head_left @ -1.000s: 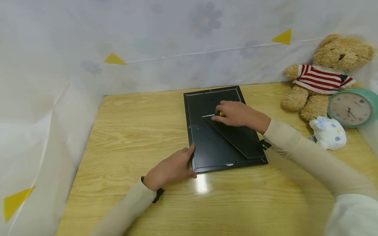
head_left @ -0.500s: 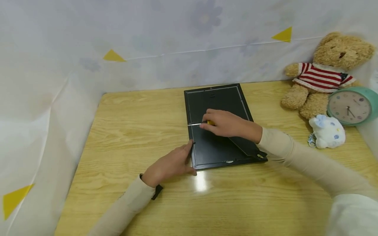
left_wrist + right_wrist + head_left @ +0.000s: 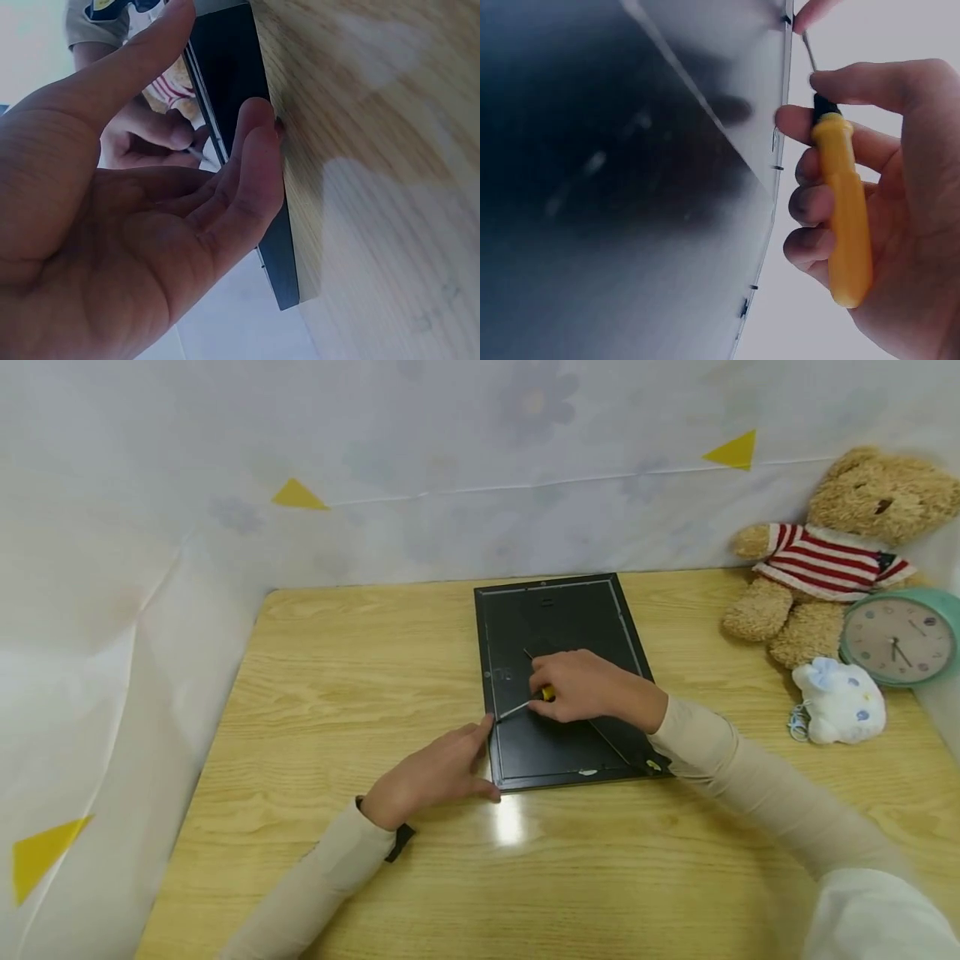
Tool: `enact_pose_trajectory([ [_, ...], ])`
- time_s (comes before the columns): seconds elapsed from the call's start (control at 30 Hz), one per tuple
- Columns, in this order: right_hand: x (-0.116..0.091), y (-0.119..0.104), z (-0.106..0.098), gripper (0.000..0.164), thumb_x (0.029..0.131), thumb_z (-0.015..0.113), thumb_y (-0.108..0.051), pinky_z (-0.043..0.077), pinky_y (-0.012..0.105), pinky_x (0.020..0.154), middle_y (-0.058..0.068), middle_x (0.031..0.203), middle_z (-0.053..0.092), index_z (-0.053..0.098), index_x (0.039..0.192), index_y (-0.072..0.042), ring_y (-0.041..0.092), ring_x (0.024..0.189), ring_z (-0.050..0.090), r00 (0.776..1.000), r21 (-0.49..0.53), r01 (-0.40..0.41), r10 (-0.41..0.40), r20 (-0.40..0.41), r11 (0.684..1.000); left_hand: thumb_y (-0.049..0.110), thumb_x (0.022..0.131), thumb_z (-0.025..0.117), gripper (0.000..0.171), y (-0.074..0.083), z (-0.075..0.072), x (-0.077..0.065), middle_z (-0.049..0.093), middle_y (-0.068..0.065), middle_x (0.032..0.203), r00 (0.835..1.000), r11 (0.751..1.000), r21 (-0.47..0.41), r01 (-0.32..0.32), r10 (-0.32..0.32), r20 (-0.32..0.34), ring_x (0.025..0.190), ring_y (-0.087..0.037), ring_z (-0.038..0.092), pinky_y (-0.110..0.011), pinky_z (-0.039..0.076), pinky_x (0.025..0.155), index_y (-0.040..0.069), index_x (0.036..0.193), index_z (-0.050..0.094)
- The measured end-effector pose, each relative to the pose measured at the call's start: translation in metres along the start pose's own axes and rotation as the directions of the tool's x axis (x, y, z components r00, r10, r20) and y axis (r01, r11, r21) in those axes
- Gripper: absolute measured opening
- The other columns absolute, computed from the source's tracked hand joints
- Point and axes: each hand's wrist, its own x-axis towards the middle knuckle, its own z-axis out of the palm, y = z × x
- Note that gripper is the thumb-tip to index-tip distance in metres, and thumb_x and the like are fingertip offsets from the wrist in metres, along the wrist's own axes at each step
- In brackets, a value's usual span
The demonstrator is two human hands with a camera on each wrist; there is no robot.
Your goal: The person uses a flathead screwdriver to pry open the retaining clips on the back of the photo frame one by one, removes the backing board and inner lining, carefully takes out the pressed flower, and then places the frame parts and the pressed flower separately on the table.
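A black picture frame lies face down on the wooden table, its back upward and its stand flap slanting across the lower right part. My right hand grips a screwdriver, whose yellow handle runs along the palm in the right wrist view. The metal shaft points left, with its tip at the frame's left edge, close to my left fingertips. There my left hand rests against the frame's left side, thumb and fingers spread. In the left wrist view the fingers touch the frame's side.
At the table's right back sit a teddy bear in a striped shirt, a green round clock and a small white plush. A pale flowered cloth hangs behind the table and along its left.
My right hand has brought the screwdriver down and left over the frame's back, its tip moving from the middle to the left edge and then lower along it. My left hand stays put.
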Motion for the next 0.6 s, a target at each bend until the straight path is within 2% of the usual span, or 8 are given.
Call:
enact_pose_trajectory([
  [0.1,-0.0006,0.0004,-0.0004,0.022,0.084,0.061,-0.040,0.037,0.025,0.048,-0.006,0.078,0.048,0.071,0.087,-0.020,0.010,0.059,0.045,1.000,-0.012,0.002,-0.002,0.011,1.000,0.044,0.071,0.076,0.108,-0.0003,0.0001,0.0005,0.036,-0.019,0.141,1.000,1.000,-0.022,-0.005,0.005,-0.009,0.125,-0.022,0.041,-0.033,0.038,0.098,-0.002,0.145,0.013],
  [0.17,-0.0008,-0.0001,-0.0002,0.022,0.083,0.062,-0.040,0.036,0.025,0.047,-0.006,0.078,0.047,0.071,0.087,-0.020,0.010,0.058,0.044,1.000,-0.019,0.006,-0.006,0.014,1.000,0.042,0.070,0.078,0.109,-0.0013,0.0008,0.0013,0.034,-0.019,0.142,0.999,0.998,-0.054,-0.025,0.023,-0.023,0.126,-0.021,0.039,-0.033,0.037,0.099,-0.003,0.145,0.012],
  [0.2,-0.0008,-0.0005,-0.0001,0.022,0.083,0.063,-0.040,0.036,0.025,0.047,-0.006,0.078,0.047,0.071,0.087,-0.020,0.010,0.058,0.044,1.000,-0.020,0.010,-0.009,0.013,1.000,0.039,0.070,0.079,0.109,-0.0024,0.0016,0.0022,0.037,-0.018,0.140,0.999,0.995,-0.087,-0.045,0.042,-0.031,0.124,-0.020,0.042,-0.032,0.038,0.098,-0.003,0.145,0.012],
  [0.33,0.0000,-0.0026,0.0010,0.021,0.084,0.063,-0.040,0.036,0.025,0.047,-0.006,0.078,0.047,0.071,0.087,-0.020,0.009,0.058,0.044,1.000,-0.007,0.019,-0.019,0.014,1.000,0.028,0.068,0.081,0.107,-0.0059,0.0034,0.0043,0.058,-0.009,0.113,0.995,0.972,-0.211,-0.101,0.094,-0.043,0.094,-0.011,0.059,-0.025,0.048,0.077,0.000,0.145,0.012],
  [0.43,0.0001,-0.0036,0.0026,0.020,0.084,0.064,-0.039,0.037,0.025,0.048,-0.006,0.079,0.047,0.070,0.087,-0.020,0.009,0.059,0.045,1.000,0.002,0.022,-0.022,0.019,1.000,0.025,0.068,0.082,0.108,-0.0069,0.0030,0.0052,0.060,-0.003,0.090,0.995,0.962,-0.253,-0.098,0.095,-0.026,0.069,-0.007,0.057,-0.022,0.047,0.061,0.000,0.144,0.010],
  [0.5,-0.0004,-0.0042,0.0030,0.020,0.084,0.064,-0.039,0.038,0.025,0.049,-0.006,0.079,0.047,0.070,0.087,-0.020,0.010,0.059,0.045,0.999,0.009,0.021,-0.021,0.027,1.000,0.025,0.069,0.082,0.111,-0.0071,0.0019,0.0055,0.060,-0.003,0.088,0.996,0.964,-0.251,-0.084,0.085,-0.010,0.066,-0.005,0.056,-0.021,0.047,0.060,-0.003,0.145,0.006],
  [0.6,-0.0014,-0.0050,0.0037,0.020,0.085,0.064,-0.038,0.039,0.025,0.052,-0.005,0.080,0.047,0.069,0.088,-0.019,0.010,0.061,0.046,0.999,0.032,0.021,-0.022,0.031,0.999,0.026,0.068,0.082,0.111,-0.0087,0.0016,0.0069,0.061,-0.004,0.088,0.997,0.956,-0.286,-0.070,0.075,0.008,0.066,-0.005,0.058,-0.022,0.048,0.059,0.000,0.145,0.006],
])
